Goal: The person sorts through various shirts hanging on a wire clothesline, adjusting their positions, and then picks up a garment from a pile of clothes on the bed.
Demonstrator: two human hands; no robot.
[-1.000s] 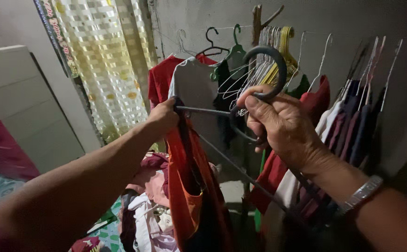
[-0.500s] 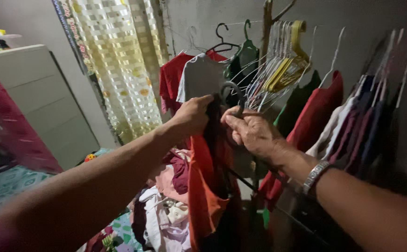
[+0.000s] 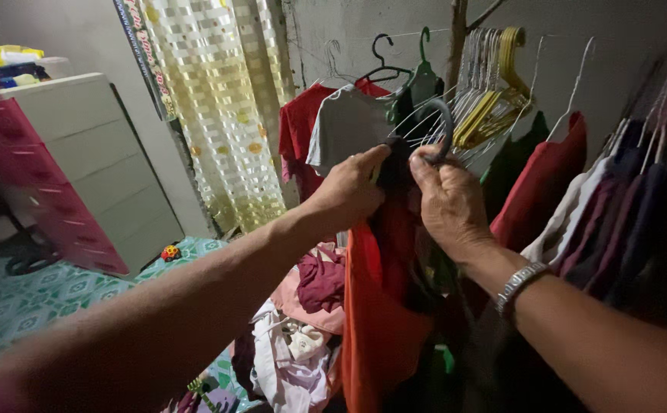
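Note:
My right hand (image 3: 447, 200) grips a dark plastic hanger (image 3: 442, 126) just below its hook. From that hanger an orange and black garment (image 3: 375, 306) hangs straight down. My left hand (image 3: 346, 191) pinches the dark top of the garment at the hanger's shoulder. Both hands are held close together in front of a clothes line. A metal watch band (image 3: 518, 281) sits on my right wrist.
On the line hang a red shirt (image 3: 297, 134), a grey shirt (image 3: 349, 130), a bunch of empty wire and yellow hangers (image 3: 490, 84), and red and dark clothes (image 3: 601, 206). A clothes pile (image 3: 299, 329) lies below. A checked curtain (image 3: 215, 107) and drawer units (image 3: 81, 168) stand left.
Both hands moved right and a little up with the hanger. My left hand slid along the garment's top until it came right beside my right hand. The view swung left.

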